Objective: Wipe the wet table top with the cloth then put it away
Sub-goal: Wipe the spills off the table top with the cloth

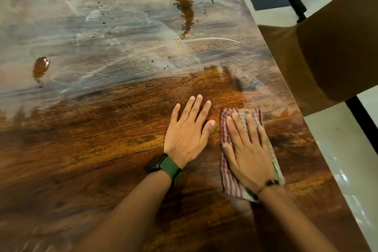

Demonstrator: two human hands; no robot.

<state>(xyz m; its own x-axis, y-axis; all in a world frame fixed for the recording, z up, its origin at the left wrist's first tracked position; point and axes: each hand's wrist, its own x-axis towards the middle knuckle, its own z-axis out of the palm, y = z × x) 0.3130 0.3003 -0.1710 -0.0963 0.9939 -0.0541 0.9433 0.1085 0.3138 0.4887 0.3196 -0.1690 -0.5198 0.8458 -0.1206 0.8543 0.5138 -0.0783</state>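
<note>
Right hand [248,149] pressing red-striped folded cloth [230,178] flat on glossy brown wooden table [102,159], fingers straight, slightly apart; left hand [187,131] flat just beside, fingers spread; puddles [186,9] far off

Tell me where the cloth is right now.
In the head view the cloth lies flat on the table top near its right edge, pressed under the right hand, beside the left hand.
</note>
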